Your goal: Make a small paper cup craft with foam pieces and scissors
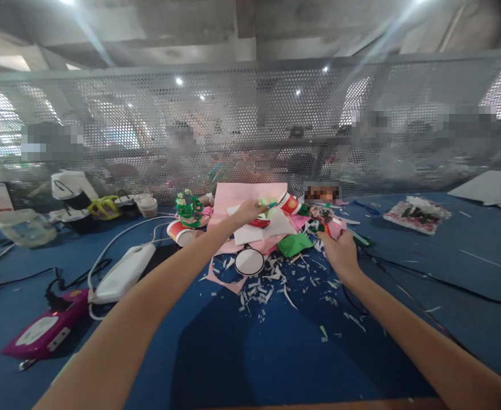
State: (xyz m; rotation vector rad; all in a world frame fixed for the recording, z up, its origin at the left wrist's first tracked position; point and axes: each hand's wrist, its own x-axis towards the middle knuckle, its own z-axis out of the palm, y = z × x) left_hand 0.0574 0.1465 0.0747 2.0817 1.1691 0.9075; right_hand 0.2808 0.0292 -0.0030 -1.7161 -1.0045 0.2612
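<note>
Okay, left hand (249, 213) by pale-green paper (270, 213), right hand (340, 250) by pink piece (337, 227) (can't tell if gripping), likely flimsy, pinch edges.

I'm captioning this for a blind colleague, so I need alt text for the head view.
A person's left hand and right hand reach among coloured paper and red cups on a blue table. White scraps lie nearer; a purple power strip sits at left, a mesh screen behind.

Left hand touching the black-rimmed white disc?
No, the left hand is over the white paper, beyond the disc and apart from it.
</note>
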